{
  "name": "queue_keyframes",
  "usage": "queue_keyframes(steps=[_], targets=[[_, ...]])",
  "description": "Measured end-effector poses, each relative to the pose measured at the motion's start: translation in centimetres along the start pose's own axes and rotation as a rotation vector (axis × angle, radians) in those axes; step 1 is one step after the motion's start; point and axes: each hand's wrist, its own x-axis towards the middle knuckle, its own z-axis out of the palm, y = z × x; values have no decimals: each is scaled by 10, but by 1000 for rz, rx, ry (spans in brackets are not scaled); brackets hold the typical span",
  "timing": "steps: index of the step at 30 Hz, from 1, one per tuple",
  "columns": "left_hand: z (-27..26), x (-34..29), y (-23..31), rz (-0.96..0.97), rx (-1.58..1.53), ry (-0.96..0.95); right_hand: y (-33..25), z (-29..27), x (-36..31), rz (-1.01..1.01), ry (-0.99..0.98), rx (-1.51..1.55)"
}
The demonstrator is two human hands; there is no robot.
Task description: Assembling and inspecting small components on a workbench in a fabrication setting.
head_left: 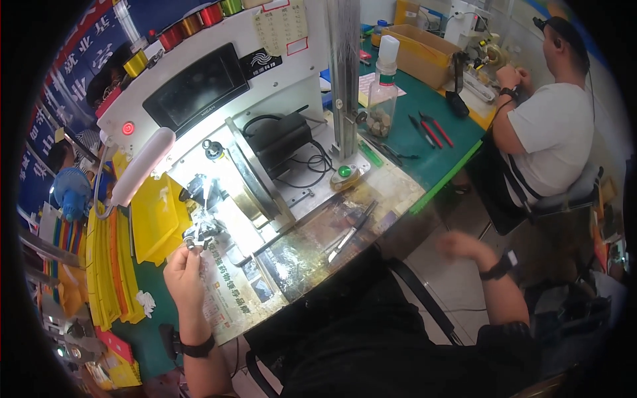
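Observation:
My left hand [182, 273] is closed in a pinch at the lower end of a bright metal mechanism [204, 227], beside the white machine's wheel [247, 192]. Whatever small thing the fingertips grip is lost in glare. My right hand [462, 245] is in the air off the bench's right side, above the floor. It is smeared by motion, and I cannot see whether its fingers hold anything. Metal tweezers [352, 232] lie on the worn bench top between my hands. Behind the wheel sits a black motor-like unit [282, 142] with loose cables.
A lit lamp [142, 166] hangs over the mechanism. Yellow trays [159, 215] stand at the left. A green button [344, 172], a bottle of stones [380, 109] and red-handled pliers [438, 131] are farther right. A seated person [554, 126] works at the back right.

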Motion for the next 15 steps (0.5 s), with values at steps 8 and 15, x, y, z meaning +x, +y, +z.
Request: queue_keyframes(steps=[8,15], targets=[[-20,-20,14,26,178,26,-151,-37,-18,-397,655,-46],[-15,-34,21,68,288,-47,-313,12,0,-1116,432,83]])
